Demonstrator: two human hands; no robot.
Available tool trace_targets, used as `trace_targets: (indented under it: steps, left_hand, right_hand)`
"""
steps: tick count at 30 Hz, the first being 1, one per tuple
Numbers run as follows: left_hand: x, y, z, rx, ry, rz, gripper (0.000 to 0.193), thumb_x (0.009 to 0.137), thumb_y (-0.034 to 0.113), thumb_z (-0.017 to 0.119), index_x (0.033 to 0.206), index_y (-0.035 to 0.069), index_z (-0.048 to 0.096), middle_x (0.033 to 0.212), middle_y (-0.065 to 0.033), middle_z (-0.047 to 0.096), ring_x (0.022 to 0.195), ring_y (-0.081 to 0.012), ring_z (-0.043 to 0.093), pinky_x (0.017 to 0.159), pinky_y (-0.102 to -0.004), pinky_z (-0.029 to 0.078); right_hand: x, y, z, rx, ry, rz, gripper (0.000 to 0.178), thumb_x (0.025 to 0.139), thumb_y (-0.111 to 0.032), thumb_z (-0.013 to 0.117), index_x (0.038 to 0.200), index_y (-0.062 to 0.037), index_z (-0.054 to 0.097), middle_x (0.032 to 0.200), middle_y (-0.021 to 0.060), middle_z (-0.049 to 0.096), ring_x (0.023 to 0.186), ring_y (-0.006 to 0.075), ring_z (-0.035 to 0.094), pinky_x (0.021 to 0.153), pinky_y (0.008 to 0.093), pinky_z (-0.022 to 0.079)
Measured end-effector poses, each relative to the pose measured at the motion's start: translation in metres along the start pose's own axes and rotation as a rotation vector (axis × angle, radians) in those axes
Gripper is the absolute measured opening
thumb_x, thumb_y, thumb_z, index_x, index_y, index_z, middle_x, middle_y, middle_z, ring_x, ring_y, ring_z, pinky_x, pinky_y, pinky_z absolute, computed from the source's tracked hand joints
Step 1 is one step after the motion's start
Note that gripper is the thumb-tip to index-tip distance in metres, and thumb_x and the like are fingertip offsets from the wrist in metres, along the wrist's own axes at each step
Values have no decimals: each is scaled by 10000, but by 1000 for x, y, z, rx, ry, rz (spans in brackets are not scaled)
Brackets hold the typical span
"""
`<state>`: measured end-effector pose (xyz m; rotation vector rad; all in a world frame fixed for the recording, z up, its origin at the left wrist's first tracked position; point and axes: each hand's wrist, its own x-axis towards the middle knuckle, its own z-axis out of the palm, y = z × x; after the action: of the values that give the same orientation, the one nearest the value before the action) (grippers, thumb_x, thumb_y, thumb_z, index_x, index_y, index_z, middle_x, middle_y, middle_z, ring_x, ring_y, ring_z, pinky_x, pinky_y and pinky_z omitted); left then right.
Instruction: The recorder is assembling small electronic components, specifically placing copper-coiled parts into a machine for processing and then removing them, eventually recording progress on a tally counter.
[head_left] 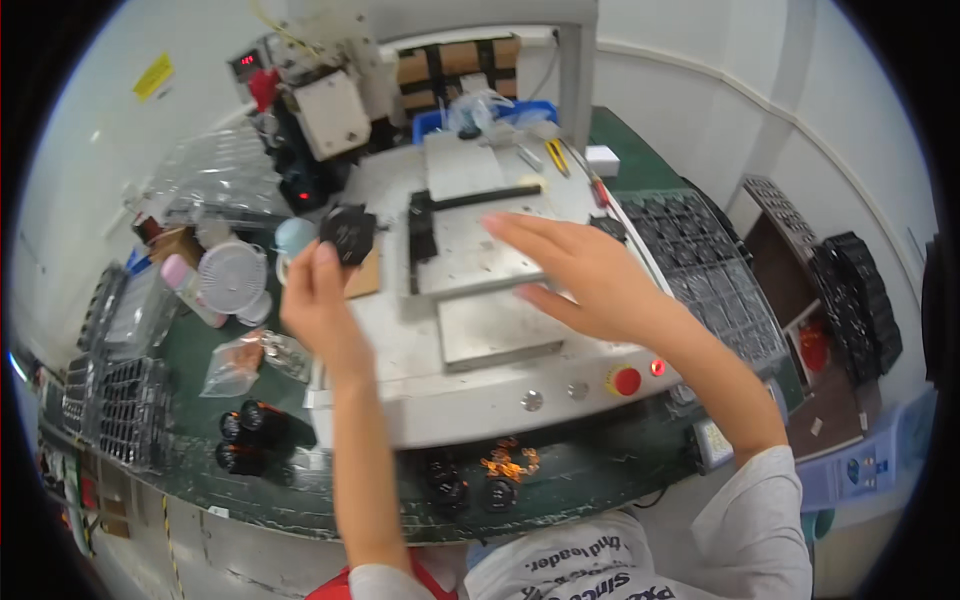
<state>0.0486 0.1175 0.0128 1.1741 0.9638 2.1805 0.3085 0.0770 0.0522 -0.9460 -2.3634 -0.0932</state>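
My left hand (325,310) is raised over the left side of a white bench-top machine (400,405). Its fingertips pinch the lower edge of a flat, roundish black plastic part (348,232). Above the machine's metal fixture plate (475,255) hovers my right hand (590,275), fingers stretched out and thumb apart, with nothing visible in it. A black angled bracket (422,228) lines the left and far sides of that plate. Closer to me, a raised metal block (500,325) sits on the machine bed. Another small black part (608,228) lies just beyond my right hand.
Push buttons and a red emergency stop (626,380) line the machine's front. Black parts (445,483) and copper-coloured pieces (510,462) lie along the near table edge. Clear trays (690,260) stand at right. A small fan (233,280) and plastic bags (245,362) are at left.
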Motion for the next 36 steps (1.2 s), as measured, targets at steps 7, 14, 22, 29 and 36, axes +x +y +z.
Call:
trace_targets:
  steps: [7,14,22,29,36]
  left_hand:
    - [-121,64,-98,142,-406,-158,287,946,265,560,938,-19,518,895,-118,572,683,-182,574,489,-285,492]
    - [-208,63,-117,65,-154,-436,357,909,328,634,895,-2,497,853,-98,532,657,-176,585,423,-270,502]
    - [-250,63,-141,83,-41,-552,334,936,286,611,889,-29,510,848,-117,553,598,-156,577,495,-279,522]
    - [-260,67,-136,14,-69,-662,265,955,215,575,908,-38,512,901,-141,571,655,-175,605,564,-282,529]
    - [-266,65,-142,-8,-165,-663,204,956,135,568,957,-61,514,964,-159,572,708,-186,618,618,-303,545]
  right_hand:
    - [-170,-35,-37,-122,110,514,385,679,147,529,988,-16,688,1068,145,645,980,313,631,837,370,511]
    - [-194,-41,-14,-312,151,452,445,680,136,559,1068,-41,687,1154,141,624,1104,335,604,916,399,495]
    - [-182,-56,-8,-339,113,589,441,758,184,522,1098,-45,684,1172,144,603,1046,276,613,850,338,504]
    - [-183,-108,50,146,56,494,324,695,28,733,1000,-77,713,900,67,620,789,231,606,675,316,510]
    - [-163,-130,113,283,-104,578,196,729,-85,776,915,-80,714,899,39,618,789,211,613,630,318,509]
